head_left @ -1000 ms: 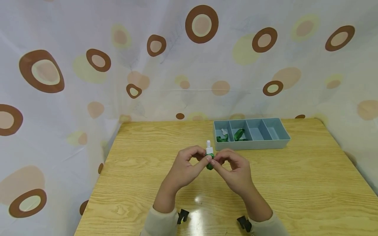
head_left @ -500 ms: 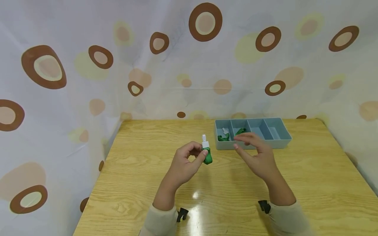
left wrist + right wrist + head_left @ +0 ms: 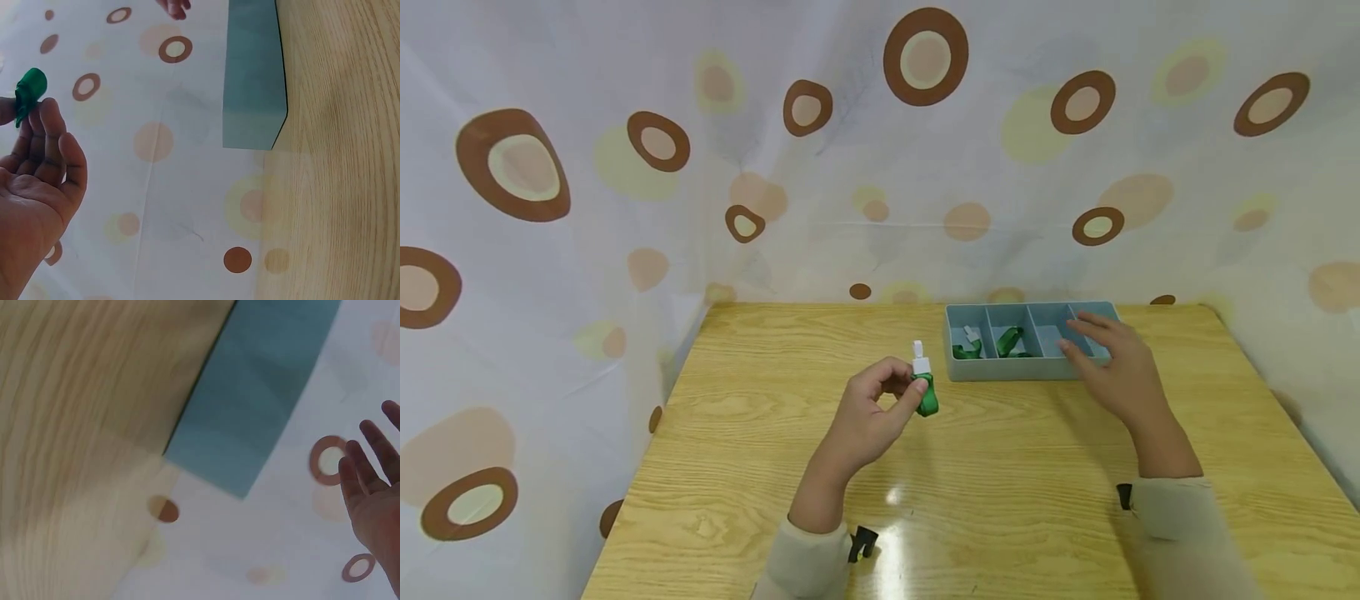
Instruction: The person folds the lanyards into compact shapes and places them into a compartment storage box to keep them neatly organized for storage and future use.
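Observation:
My left hand (image 3: 868, 421) pinches a folded green lanyard (image 3: 928, 400) between thumb and fingers, above the table. Its white plastic clip (image 3: 921, 365) points up. In the left wrist view the green strap of the lanyard (image 3: 32, 86) sticks up past the fingertips. My right hand (image 3: 1126, 379) holds nothing; its fingers are extended at the right end of a blue-grey divided box (image 3: 1000, 370), overlapping the box in the head view. Two more green straps lie inside: one with a white clip (image 3: 966, 352) in the leftmost compartment, another green strap (image 3: 1010, 340) in the compartment beside it.
The box stands at the back of the wooden table (image 3: 760, 483), near a patterned cloth (image 3: 820, 175) hanging behind. A black band piece (image 3: 863, 544) shows at the left sleeve, another black piece (image 3: 1123, 497) at the right sleeve.
My right hand has let go of the lanyard and moved right, across the front of the box to its right end. The left hand keeps the lanyard, shifted slightly left.

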Available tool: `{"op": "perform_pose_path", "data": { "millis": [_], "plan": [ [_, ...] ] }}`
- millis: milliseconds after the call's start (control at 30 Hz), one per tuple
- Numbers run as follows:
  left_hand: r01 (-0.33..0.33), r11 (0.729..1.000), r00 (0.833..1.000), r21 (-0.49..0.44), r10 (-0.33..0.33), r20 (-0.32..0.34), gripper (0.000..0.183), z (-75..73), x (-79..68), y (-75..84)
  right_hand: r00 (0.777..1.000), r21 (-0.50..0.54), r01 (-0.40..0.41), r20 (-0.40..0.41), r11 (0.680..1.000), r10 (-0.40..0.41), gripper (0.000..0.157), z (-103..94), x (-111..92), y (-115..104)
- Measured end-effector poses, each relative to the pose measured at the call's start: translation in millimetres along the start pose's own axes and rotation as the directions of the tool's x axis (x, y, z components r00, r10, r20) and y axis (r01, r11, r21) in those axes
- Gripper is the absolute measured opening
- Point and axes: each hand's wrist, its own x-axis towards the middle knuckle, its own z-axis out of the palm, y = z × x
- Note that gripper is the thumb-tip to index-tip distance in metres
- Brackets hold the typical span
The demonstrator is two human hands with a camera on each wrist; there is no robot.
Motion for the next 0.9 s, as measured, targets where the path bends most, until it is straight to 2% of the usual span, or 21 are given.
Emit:
{"op": "perform_pose_path", "data": {
  "millis": [200, 333, 500, 667, 767, 900],
  "plan": [
    [0.005, 1.000, 1.000, -0.007, -0.005, -0.004, 0.008, -3.2, -0.1, 1.1, 0.998, -0.140, -0.008, 0.053, 0.990, 0.015, 0.042, -8.1, 6.4, 43.8],
    [0.014, 1.000, 1.000, -0.012, -0.014, -0.004, 0.007, -5.5, -0.5, 0.3, 0.990, -0.177, -0.042, 0.125, 0.983, 0.065, 0.048, -15.5, 7.4, 63.3],
    [0.007, 1.000, 1.000, -0.011, -0.007, 0.004, 0.007, -6.6, 0.1, -2.1, 0.964, -0.177, -0.110, 0.220, 0.978, 0.149, 0.059, -22.9, 6.4, 75.7],
    [0.001, 1.000, 1.000, -0.017, -0.001, 0.009, 0.006, -6.3, 1.0, -2.9, 0.931, -0.187, -0.144, 0.307, 0.972, 0.197, 0.066, -24.3, 5.5, 85.7],
    [0.011, 1.000, 1.000, -0.018, -0.011, 0.003, 0.006, -6.0, 0.9, -3.4, 0.918, -0.193, -0.157, 0.333, 0.968, 0.215, 0.072, -23.2, 5.4, 86.6],
    [0.022, 1.000, 1.000, -0.021, -0.022, 0.004, 0.007, -5.3, 0.3, -4.8, 0.933, -0.187, -0.185, 0.275, 0.965, 0.232, 0.076, -24.0, 5.2, 84.1]
  ]
}}
